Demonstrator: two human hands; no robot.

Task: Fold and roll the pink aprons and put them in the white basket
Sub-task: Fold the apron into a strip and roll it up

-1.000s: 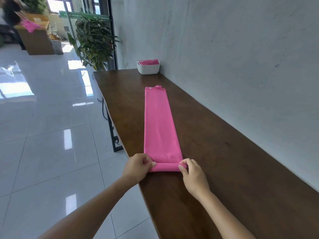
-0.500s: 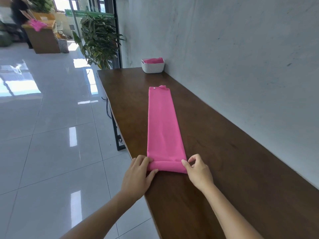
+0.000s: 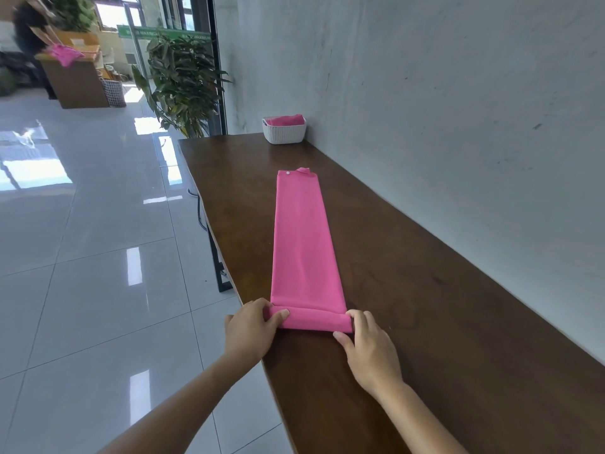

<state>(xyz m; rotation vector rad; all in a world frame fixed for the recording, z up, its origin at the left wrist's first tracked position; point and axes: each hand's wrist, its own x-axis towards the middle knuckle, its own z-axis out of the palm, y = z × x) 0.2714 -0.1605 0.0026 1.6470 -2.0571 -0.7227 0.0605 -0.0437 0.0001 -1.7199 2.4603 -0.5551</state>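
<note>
A pink apron (image 3: 302,237), folded into a long narrow strip, lies lengthwise on the dark wooden table (image 3: 425,306). Its near end is turned over into a small roll. My left hand (image 3: 253,329) grips the roll's left end with thumb on top. My right hand (image 3: 368,342) pinches the roll's right end. A white snap shows at the strip's far end. The white basket (image 3: 284,132) stands at the table's far end against the wall, with pink fabric inside it.
A grey wall runs along the table's right side. The table's left edge drops to a glossy tiled floor. A potted plant (image 3: 183,83) stands beyond the far corner. Far off, a person stands at a wooden counter (image 3: 77,80) with pink cloth.
The roll at the near end has grown thicker, another turn farther along the strip. Both hands have closed onto its ends again. The camera view has shifted slightly left.
</note>
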